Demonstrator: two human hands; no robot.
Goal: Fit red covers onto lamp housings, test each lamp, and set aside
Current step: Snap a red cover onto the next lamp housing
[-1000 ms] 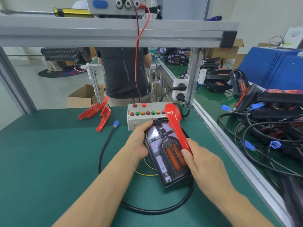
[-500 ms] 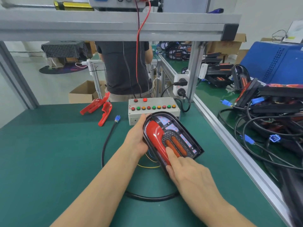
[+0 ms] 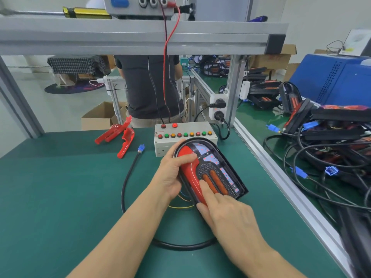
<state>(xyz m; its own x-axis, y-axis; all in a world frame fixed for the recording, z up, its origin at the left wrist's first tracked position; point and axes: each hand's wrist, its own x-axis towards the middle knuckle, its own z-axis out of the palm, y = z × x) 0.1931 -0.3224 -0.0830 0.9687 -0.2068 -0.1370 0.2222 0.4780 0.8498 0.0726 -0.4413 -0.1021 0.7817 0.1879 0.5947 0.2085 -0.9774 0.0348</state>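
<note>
A black lamp housing (image 3: 224,169) lies on the green table, in front of the grey test box (image 3: 186,137). A red cover (image 3: 189,171) lies in the housing's left side. My left hand (image 3: 172,173) grips the housing's left edge, its thumb pressing on the top of the cover. My right hand (image 3: 224,215) presses straight fingers on the cover's lower end. Two spare red covers (image 3: 118,135) lie at the back left.
A thick black cable with a blue plug (image 3: 141,148) loops across the table under the housing. A person stands behind the test box. An aluminium rail (image 3: 281,171) bounds the table's right side; beyond it lies a pile of lamps and cables (image 3: 331,137).
The red cover went from held upright in my right hand to lying in the housing. My left thumb moved onto its top, and my right fingers now press its lower end.
</note>
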